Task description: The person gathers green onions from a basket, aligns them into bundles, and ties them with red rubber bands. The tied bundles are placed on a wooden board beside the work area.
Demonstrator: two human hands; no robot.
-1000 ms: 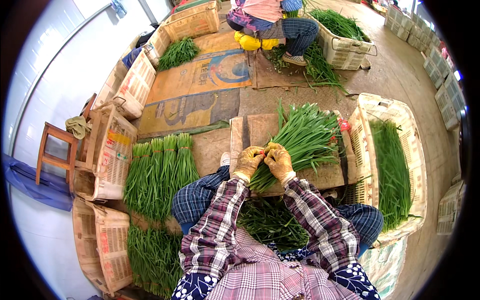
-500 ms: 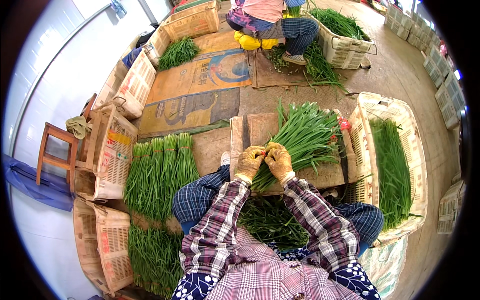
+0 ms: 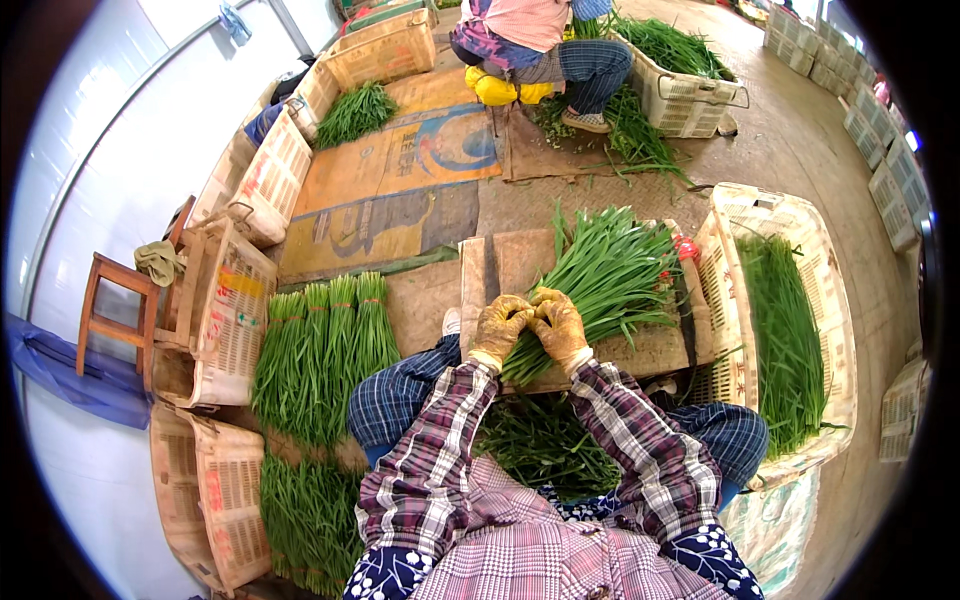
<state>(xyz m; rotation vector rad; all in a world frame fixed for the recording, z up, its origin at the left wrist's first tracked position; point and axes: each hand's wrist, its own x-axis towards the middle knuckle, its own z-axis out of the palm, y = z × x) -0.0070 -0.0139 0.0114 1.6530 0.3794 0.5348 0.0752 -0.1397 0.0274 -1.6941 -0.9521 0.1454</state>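
Both my hands wear stained yellow gloves. My left hand (image 3: 501,328) and my right hand (image 3: 558,326) meet at the fingertips, thumbs and fingers pinched together; whatever lies in the pinch is hidden. They hover by the near end of a loose pile of green garlic chives (image 3: 612,272). The pile rests on a low, brown-covered work surface (image 3: 640,353) before my knees. Something small and red (image 3: 686,247) sits at that surface's far right corner. Tied bunches of chives (image 3: 330,345) stand in rows on my left. More greens (image 3: 545,450) lie between my legs.
A cream plastic crate (image 3: 733,300) holding chives (image 3: 785,345) stands close on my right. Along the left wall are several crates (image 3: 235,330) and a wooden stool (image 3: 118,315). Ahead, another person (image 3: 540,60) sits beside a filled crate (image 3: 690,105).
A speck of red showed at my left fingertips half a second ago and is now out of sight. My hands have barely moved, and the chives lie as before.
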